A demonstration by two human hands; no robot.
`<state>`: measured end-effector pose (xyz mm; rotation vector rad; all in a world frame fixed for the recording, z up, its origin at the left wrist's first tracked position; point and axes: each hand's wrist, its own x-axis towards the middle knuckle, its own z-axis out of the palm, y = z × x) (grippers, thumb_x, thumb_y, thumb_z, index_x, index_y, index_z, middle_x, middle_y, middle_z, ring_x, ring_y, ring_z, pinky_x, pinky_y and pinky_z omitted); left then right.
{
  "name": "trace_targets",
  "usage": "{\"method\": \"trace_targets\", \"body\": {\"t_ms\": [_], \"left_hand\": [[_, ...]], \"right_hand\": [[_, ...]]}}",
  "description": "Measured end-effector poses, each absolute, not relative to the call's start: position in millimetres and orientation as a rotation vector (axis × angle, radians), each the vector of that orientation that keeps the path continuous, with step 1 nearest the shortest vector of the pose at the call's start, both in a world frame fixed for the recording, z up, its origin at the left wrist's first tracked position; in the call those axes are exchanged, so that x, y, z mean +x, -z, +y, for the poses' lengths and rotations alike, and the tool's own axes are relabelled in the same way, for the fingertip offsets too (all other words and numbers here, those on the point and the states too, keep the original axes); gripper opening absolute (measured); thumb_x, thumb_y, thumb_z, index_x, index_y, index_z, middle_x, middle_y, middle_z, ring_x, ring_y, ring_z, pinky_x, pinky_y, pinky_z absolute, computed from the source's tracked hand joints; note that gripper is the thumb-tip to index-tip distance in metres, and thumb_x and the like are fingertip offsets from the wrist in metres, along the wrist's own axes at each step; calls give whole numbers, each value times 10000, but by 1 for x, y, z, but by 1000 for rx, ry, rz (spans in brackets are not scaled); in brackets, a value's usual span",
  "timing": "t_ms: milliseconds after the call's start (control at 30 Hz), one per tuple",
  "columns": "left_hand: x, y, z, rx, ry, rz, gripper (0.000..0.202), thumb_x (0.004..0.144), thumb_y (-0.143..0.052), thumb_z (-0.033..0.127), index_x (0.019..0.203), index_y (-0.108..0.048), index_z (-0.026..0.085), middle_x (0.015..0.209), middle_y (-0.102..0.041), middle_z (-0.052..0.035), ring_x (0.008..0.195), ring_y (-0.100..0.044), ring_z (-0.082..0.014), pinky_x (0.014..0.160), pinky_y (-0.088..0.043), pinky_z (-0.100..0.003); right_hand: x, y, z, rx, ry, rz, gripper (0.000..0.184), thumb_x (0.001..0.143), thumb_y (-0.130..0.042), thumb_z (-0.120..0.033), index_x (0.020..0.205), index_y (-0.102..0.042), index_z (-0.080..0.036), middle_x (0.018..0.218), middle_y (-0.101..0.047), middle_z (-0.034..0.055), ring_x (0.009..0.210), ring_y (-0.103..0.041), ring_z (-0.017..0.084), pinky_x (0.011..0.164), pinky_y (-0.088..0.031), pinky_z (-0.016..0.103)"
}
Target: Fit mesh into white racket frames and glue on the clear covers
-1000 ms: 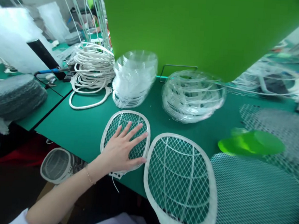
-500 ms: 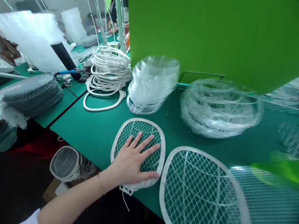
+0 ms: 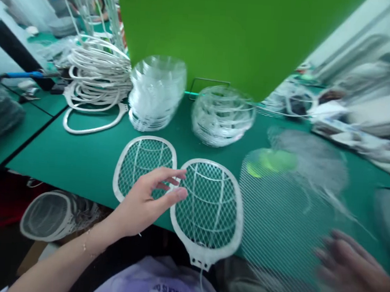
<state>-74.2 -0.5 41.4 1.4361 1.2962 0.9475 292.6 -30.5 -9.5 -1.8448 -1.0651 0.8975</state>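
Note:
Two white-framed oval racket grids with wire mesh lie side by side on the green mat [image 3: 37, 153]. My left hand [image 3: 147, 200] hovers with curled fingers over the lower right of the left grid [image 3: 143, 160], its fingertips at the rim of the right grid [image 3: 211, 205]. It holds nothing. At the lower right, my blurred right hand [image 3: 349, 272] has spread fingers at the edge of a large oval wire mesh [image 3: 276, 223]. Motion blur hides whether it grips the mesh. A green plastic disc [image 3: 270, 162] shows behind that mesh.
A pile of white loop frames [image 3: 96, 77] and two stacks of clear plastic rings [image 3: 157, 90] stand along a green board [image 3: 223, 32]. A soldering iron with a blue handle [image 3: 22, 75] lies far left. Another racket grid [image 3: 46, 215] sits below the table edge.
The view has swung, shifting everything left. My left hand has lifted from lying flat on the left grid and curled. My right hand has come into view at the lower right.

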Motion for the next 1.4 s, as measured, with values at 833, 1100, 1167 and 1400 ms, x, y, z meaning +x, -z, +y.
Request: {"method": "trace_targets", "body": {"t_ms": [833, 1100, 1167, 1400], "left_hand": [[-79, -11, -50, 2281, -722, 1493, 646, 930, -647, 332, 1511, -370, 275, 1411, -553, -117, 1313, -532, -302, 1060, -514, -484], [-69, 13, -52, 2450, -553, 1334, 784, 923, -655, 456, 1563, -266, 221, 1487, -504, -158, 1400, -455, -337, 1132, -423, -543], [-68, 14, -51, 2444, -577, 1325, 827, 920, -653, 475, 1579, -219, 227, 1517, -472, -159, 1428, -419, -332, 1130, -431, -523], [-69, 13, -51, 2392, -636, 1424, 959, 889, -675, 519, 1603, -107, 224, 1583, -374, -166, 1463, -364, -315, 1152, -415, -480]], "right_hand": [[215, 18, -7, -1645, -1487, -774, 505, 499, -936, -506, 816, -753, -159, 728, -756, 77, 617, -730, 197, 569, -627, 261], [214, 19, -4, -1690, -1443, -776, 511, 441, -947, -514, 753, -751, -161, 702, -749, 82, 577, -723, 208, 550, -627, 278], [215, 16, -4, -1663, -1463, -734, 513, 418, -955, -502, 748, -754, -165, 701, -748, 73, 570, -716, 195, 535, -615, 259], [214, 17, -6, -1675, -1456, -762, 500, 463, -946, -501, 775, -754, -160, 710, -750, 75, 574, -718, 191, 541, -618, 256]]}}
